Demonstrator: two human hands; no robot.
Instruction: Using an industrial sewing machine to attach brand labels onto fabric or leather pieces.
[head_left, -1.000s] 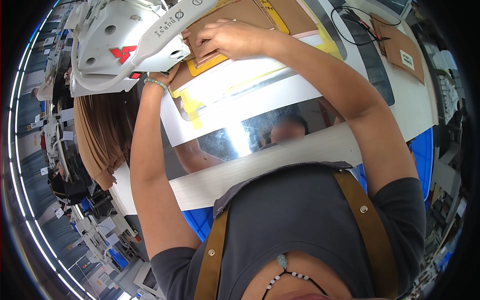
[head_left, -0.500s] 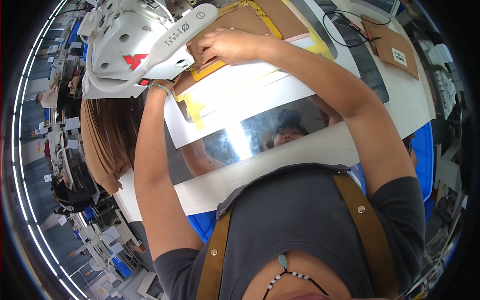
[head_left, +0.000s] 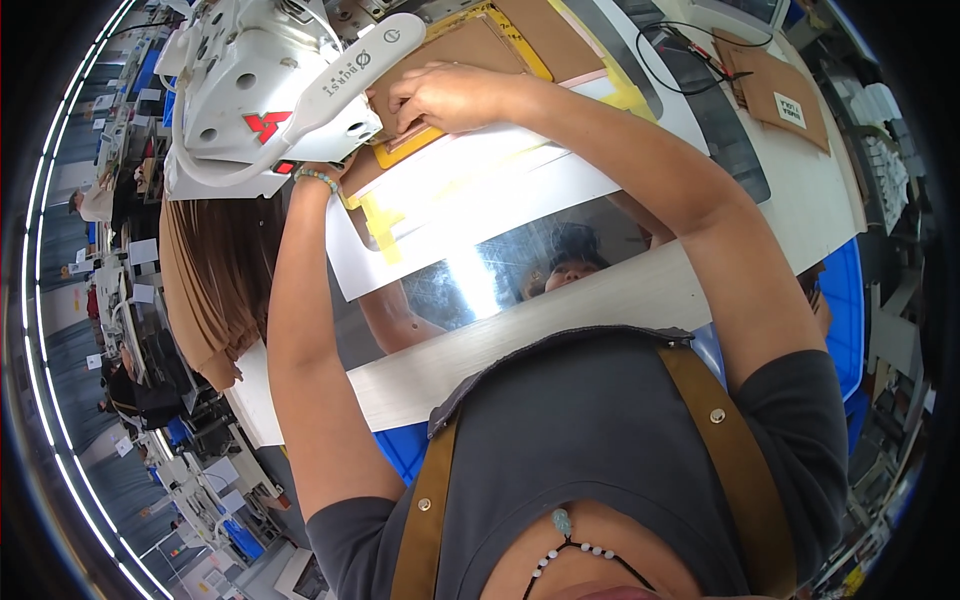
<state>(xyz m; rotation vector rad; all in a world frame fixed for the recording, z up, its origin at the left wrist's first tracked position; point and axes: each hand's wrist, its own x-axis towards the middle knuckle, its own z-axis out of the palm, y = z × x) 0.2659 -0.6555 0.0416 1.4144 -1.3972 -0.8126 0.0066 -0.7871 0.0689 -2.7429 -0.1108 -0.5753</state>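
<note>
My right hand [head_left: 445,97] rests on a brown sheet [head_left: 500,55] bordered by a yellow frame [head_left: 412,147], its fingers bent and spread over the edge beside the sewing machine. The white sewing machine head [head_left: 250,95], with its long grey lever, stands over the work at the upper left. Partly behind it, my left hand [head_left: 338,170] reaches in at the left end of the frame; its fingers are hidden. Under the frame lies a white sheet [head_left: 440,225] with yellow tape strips, on a shiny, reflective plate [head_left: 430,290].
Brown pieces [head_left: 210,270] hang in a stack left of the machine. To the far right are brown panels [head_left: 790,100] and a thin black cable [head_left: 650,75] with a red-handled tool [head_left: 705,55]. Blue bins [head_left: 845,310] stand below the table edge.
The whole view has shifted slightly left and down. Both hands and the framed sheet keep nearly the same place against the machine.
</note>
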